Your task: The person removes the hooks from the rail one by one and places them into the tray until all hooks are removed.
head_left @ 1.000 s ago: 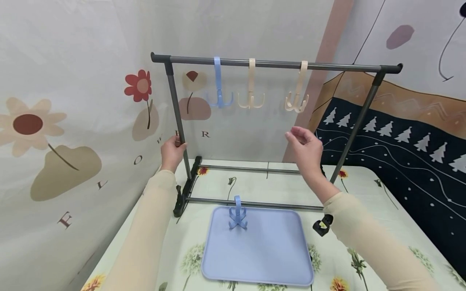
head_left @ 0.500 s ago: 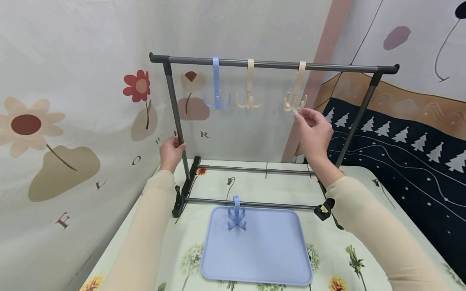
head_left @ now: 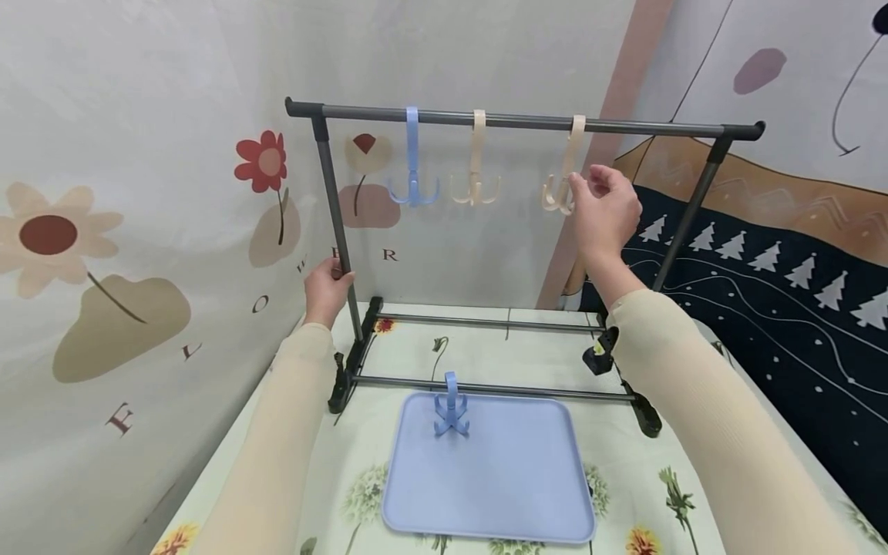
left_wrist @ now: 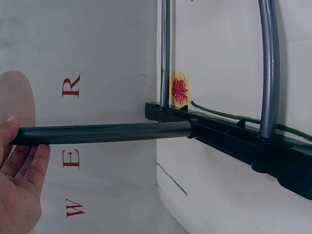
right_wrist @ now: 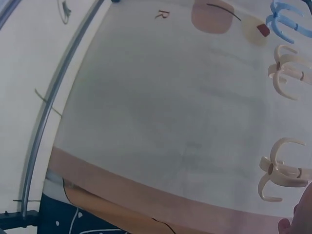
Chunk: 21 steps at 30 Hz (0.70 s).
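Note:
In the head view my left hand point(head_left: 326, 297) grips the left post point(head_left: 332, 193) of a dark metal rack; the left wrist view shows thumb and fingers round that post point(left_wrist: 107, 132). My right hand point(head_left: 608, 212) is raised at the right beige four-prong hook point(head_left: 571, 158), its thumb tip overlapping the prongs. In the right wrist view, fingers point(right_wrist: 285, 225) show just below that hook. From the rack's top bar point(head_left: 520, 122) also hang another beige hook point(head_left: 476, 154) and a blue hook point(head_left: 412, 154). A second blue hook point(head_left: 452, 408) sits on the blue tray point(head_left: 513, 478).
Two lower bars point(head_left: 486, 389) join the rack's black feet point(head_left: 355, 362), with the tray in front of them. A flower-print cloth point(head_left: 659, 478) covers the table. A patterned curtain point(head_left: 173, 116) hangs behind and to the left.
My right hand has moved up and right, from below the right beige hook to beside its prongs. My left hand keeps its grip on the post. The hooks hang as before.

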Tool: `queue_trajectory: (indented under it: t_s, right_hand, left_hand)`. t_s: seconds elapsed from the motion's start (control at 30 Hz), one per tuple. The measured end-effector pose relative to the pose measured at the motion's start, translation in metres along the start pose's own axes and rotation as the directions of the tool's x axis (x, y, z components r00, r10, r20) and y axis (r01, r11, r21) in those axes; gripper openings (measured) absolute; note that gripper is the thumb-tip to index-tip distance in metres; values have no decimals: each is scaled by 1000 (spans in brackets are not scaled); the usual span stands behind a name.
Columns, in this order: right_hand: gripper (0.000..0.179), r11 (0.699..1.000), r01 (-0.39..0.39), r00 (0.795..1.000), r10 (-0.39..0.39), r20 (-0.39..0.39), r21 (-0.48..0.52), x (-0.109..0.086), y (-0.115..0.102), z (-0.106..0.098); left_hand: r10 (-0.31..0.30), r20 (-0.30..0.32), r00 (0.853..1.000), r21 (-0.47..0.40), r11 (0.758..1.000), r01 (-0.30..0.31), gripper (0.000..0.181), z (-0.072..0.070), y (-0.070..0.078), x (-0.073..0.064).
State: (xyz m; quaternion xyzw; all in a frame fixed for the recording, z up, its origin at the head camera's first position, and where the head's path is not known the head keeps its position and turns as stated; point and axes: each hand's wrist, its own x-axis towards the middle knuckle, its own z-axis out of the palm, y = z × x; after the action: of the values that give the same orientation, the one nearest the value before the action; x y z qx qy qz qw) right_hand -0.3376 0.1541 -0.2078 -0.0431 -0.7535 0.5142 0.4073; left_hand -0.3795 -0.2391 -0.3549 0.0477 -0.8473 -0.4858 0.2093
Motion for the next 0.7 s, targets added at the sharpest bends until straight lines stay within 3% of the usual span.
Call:
queue_trajectory:
  t_s: [0.43,0.7]
  right_hand:
    - [47,994,-53,998,48,-51,-95,17,-9,24]
    - [49,991,-63,997,58,-40,-115,22,-9,30]
  left_hand:
    - [-6,-13,1000,11,1000,7,22,1,-1,2]
    - [-9,-19,1000,-6,1000,9,21,2,2,0]
